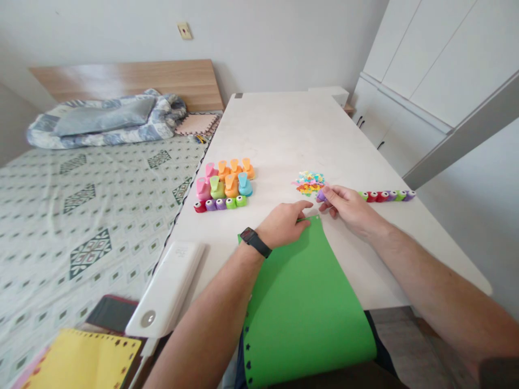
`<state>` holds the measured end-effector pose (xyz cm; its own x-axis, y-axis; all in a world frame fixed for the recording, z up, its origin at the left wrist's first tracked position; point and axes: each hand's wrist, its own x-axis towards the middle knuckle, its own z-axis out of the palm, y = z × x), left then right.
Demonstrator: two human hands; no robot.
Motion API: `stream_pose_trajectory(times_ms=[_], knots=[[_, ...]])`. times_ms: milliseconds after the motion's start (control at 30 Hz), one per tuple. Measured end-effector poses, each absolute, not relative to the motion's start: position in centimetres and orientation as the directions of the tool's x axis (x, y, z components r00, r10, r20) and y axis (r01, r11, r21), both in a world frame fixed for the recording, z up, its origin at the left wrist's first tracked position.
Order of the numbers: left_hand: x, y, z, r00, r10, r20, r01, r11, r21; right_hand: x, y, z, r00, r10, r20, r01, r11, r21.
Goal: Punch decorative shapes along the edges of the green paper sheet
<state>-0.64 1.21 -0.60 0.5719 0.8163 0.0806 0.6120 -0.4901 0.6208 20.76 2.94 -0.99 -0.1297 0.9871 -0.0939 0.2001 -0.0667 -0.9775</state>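
A green sheet of paper (pixel 308 302) hangs over the table's front edge, with small punched shapes along its left side. My left hand (pixel 284 222), with a dark watch on the wrist, grips the sheet by its far edge. Between the fingertips of my right hand (pixel 344 205) is a small purple craft punch (pixel 321 195), just beyond the sheet's far right corner. A heap of colourful paper cutouts (pixel 310 182) lies right behind the punch. To the right of this hand runs a row of small craft punches (pixel 387 196) in red, purple and green.
Larger lever craft punches (pixel 231 186) and a row of small ones (pixel 221 203) stand on the white table (pixel 279 129) at left. A long white device (pixel 170 286) lies at the near left edge, by yellow punched paper (pixel 81 359). A bed (pixel 121 183) adjoins the table.
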Motion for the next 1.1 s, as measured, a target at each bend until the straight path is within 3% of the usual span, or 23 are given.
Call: stream_pose_trajectory(times_ms=[200, 467, 800, 967, 1100], knots=[[-0.7, 1.3, -0.7, 0.577, 0.812, 0.088, 0.609, -0.500, 0.615, 21.0, 3.2, -1.4, -0.094, 0.992, -0.079, 0.214, -0.058, -0.975], [-0.8, 1.3, -0.5, 0.570, 0.817, 0.083, 0.623, -0.496, 0.604, 21.5, 3.7, -1.9, 0.012, 0.998, 0.062, 0.182, 0.059, -0.982], [-0.8, 1.2, -0.3, 0.573, 0.815, 0.079, 0.620, -0.495, 0.608, 21.0, 4.1, -2.8, 0.018, 0.999, 0.026, 0.202, 0.022, -0.979], [-0.9, 1.3, -0.4, 0.567, 0.820, 0.077, 0.626, -0.489, 0.607, 20.8, 4.2, -2.5, 0.025, 0.995, 0.100, 0.162, 0.094, -0.982], [-0.9, 1.4, -0.6, 0.568, 0.817, 0.093, 0.620, -0.500, 0.604, 21.0, 3.8, -2.2, -0.004, 1.000, -0.006, 0.172, -0.005, -0.985]])
